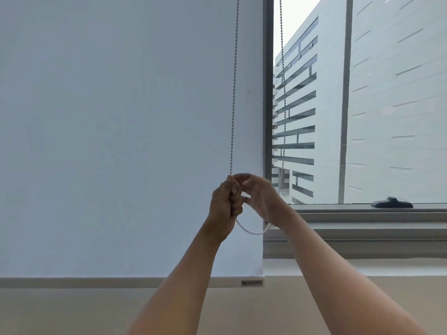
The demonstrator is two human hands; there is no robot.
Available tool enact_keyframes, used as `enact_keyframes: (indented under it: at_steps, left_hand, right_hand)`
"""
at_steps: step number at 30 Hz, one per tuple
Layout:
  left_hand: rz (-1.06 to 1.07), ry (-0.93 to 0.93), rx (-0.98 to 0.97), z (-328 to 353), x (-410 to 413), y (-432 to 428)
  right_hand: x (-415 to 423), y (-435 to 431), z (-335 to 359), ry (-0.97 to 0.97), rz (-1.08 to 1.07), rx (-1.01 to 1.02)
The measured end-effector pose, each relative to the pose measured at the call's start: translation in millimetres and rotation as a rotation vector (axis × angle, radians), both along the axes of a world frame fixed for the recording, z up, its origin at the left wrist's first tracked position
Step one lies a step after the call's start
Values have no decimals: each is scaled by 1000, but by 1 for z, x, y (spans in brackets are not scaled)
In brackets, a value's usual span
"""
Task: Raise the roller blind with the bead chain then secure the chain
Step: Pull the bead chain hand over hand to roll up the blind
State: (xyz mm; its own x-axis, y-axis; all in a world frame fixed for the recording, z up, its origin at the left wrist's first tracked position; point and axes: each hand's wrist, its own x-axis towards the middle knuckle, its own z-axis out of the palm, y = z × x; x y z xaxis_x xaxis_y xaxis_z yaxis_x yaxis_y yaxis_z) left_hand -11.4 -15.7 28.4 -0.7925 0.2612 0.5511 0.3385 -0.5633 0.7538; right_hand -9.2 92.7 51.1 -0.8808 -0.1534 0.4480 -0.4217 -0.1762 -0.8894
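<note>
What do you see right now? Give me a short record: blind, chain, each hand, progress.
blind: roller blind fully down, bottom bar below the sill
chain: bead chain hangs in two strands, its loop slack under the hands
left hand: left hand grips the left strand, fingers curled round it
right hand: right hand blurred, close beside the left; grip unclear
progress: blind not raised, chain not secured

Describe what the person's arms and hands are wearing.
The left forearm and right forearm are bare, with no sleeves, watch or bracelet in view. The left hand wears a thin gold-coloured ring on one finger. The right hand is motion-blurred; no jewellery shows on it.
</note>
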Motion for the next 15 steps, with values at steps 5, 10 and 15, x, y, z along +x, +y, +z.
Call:
enact_keyframes:
  at_steps: [5,10,15]
  left_hand:
    - [-30,-35,-23,2,14,12]
    - [-84,-56,-19,2,23,23]
    - [-204,-60,-38,4,17,14]
  right_hand:
    - [23,-18,85,112,17,-158]
    - [30,-36,113,173,-188,-130]
    - [31,-38,111,227,-226,-168]
